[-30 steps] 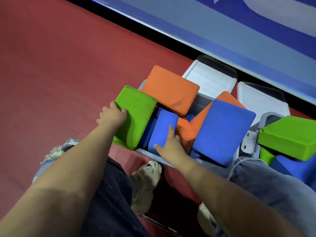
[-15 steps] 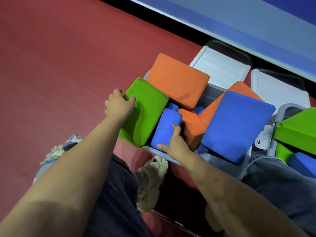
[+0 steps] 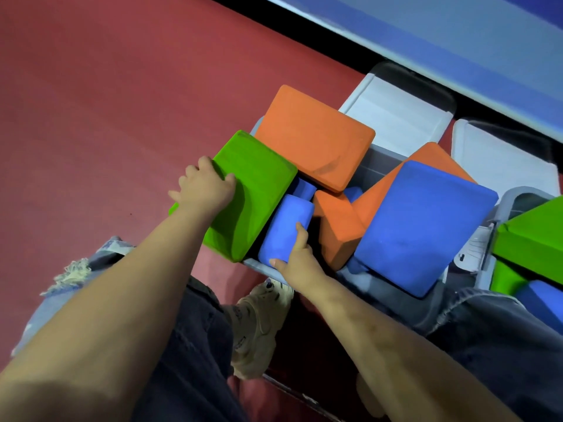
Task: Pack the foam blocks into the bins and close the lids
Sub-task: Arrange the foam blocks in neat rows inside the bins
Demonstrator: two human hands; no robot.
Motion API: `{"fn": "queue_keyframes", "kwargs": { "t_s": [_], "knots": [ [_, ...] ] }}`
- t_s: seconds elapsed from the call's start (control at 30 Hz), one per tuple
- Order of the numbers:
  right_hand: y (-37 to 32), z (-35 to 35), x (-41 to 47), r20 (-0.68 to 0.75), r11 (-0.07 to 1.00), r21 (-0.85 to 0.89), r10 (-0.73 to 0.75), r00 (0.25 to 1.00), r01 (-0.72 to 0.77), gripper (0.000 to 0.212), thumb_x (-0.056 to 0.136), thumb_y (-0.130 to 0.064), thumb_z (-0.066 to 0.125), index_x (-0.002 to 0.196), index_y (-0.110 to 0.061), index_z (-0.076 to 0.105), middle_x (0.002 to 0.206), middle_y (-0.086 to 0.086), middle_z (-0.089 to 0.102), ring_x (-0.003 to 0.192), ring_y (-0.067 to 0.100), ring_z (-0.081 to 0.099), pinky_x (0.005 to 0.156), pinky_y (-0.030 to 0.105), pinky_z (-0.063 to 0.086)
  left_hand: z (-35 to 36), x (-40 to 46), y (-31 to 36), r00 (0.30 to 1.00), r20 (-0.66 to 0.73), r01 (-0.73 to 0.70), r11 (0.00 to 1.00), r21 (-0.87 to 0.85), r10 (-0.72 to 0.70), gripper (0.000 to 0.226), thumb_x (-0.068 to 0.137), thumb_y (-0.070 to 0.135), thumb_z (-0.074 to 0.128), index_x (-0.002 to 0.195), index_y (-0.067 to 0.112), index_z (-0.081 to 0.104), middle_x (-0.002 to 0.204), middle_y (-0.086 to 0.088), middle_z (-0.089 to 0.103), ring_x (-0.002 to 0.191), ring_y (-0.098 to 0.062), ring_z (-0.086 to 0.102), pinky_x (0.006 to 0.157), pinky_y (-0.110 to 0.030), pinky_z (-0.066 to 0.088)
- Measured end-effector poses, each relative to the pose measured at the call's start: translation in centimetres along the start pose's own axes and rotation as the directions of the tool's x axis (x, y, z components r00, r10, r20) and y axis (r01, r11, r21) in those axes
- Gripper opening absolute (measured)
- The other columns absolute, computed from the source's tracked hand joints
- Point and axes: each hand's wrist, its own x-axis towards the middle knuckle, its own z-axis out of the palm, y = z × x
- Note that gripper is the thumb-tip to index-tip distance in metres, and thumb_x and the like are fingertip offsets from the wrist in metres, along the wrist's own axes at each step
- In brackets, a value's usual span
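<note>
your left hand [image 3: 207, 190] grips green block [image 3: 249, 193] at bin [image 3: 259, 266] edge; right hand [image 3: 297, 260] pinches small blue block [image 3: 285, 231] beside it. overfull pile could spill, blocking lid [image 3: 396, 114].

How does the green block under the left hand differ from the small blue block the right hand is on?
The green block is broad and flat-faced, tilted, overhanging the near bin's left edge; the small blue block is narrower and stands wedged down between its neighbours. The left hand grips the green block's outer edge; the right hand grips the blue block at its near end. Both are foam, with rounded corners, and neither lies flat.
</note>
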Motion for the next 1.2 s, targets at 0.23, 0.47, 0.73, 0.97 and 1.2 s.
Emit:
{"fn": "queue_keyframes", "kwargs": {
  "t_s": [0.23, 0.47, 0.73, 0.97, 1.2],
  "knots": [
    [1.5, 0.0, -0.8, -0.137, 0.996, 0.055, -0.057, 0.989, 0.065, 0.089, 0.088, -0.036, 0.062, 0.149, -0.037, -0.002, 0.157, 0.020, 0.003, 0.138, 0.037, 0.029, 0.100, 0.037, 0.038, 0.6, 0.6, -0.7, 1.000, 0.009, -0.009, 0.999, 0.044, 0.009, 0.060, 0.091, 0.053, 0.045, 0.137, 0.016, 0.034, 0.139, -0.018, 0.038, 0.131, -0.039, 0.035, 0.105, -0.058, 0.023],
    [2.0, -0.9, 1.1, -0.094, 0.946, 0.304, 0.148, 0.984, -0.113, 0.088, 0.088, -0.050, 0.055, 0.148, -0.040, -0.009, 0.147, 0.009, 0.039, 0.122, 0.036, 0.049, 0.099, 0.046, 0.045, 0.6, 0.9, -1.4, 0.998, 0.010, 0.062, 0.998, 0.025, -0.063, 0.071, 0.088, 0.062, 0.043, 0.142, 0.018, 0.031, 0.144, -0.016, 0.034, 0.134, -0.037, 0.031, 0.108, -0.060, 0.017],
    [2.4, -0.7, 2.4, 0.109, 0.813, 0.532, 0.210, 0.972, -0.235, 0.072, 0.092, -0.051, 0.048, 0.144, -0.052, -0.002, 0.145, -0.002, 0.041, 0.121, 0.030, 0.050, 0.091, 0.044, 0.048, 3.2, -7.5, 3.7, 0.709, 0.151, -0.665, 0.724, -0.181, 0.689, 0.031, 0.093, 0.020, 0.050, 0.122, 0.008, 0.057, 0.112, -0.014, 0.065, 0.101, -0.030, 0.060, 0.079, -0.030, 0.040],
    [3.9, -0.4, 2.6, 0.073, 0.669, 0.701, 0.277, 0.958, -0.247, 0.046, 0.093, -0.052, 0.042, 0.134, -0.062, 0.024, 0.133, -0.009, 0.052, 0.115, 0.024, 0.056, 0.090, 0.049, 0.051, 6.6, -9.5, 2.4, 0.682, 0.489, -0.651, 0.756, 0.066, 0.544, 0.048, 0.094, 0.012, 0.043, 0.141, 0.007, 0.037, 0.142, -0.017, 0.032, 0.122, -0.037, 0.045, 0.102, -0.041, 0.040],
    [2.9, -0.2, 2.7, 0.143, 0.530, 0.797, 0.299, 0.944, -0.289, 0.045, 0.098, -0.039, 0.041, 0.139, -0.049, 0.029, 0.133, -0.007, 0.050, 0.117, 0.029, 0.054, 0.092, 0.058, 0.047, 7.3, -9.3, 1.6, 0.713, 0.652, -0.308, 0.951, -0.038, 0.257, 0.072, 0.099, 0.021, 0.037, 0.152, 0.025, -0.012, 0.123, -0.025, 0.054, 0.082, -0.028, 0.061, 0.071, -0.030, 0.044]
  ]
}}
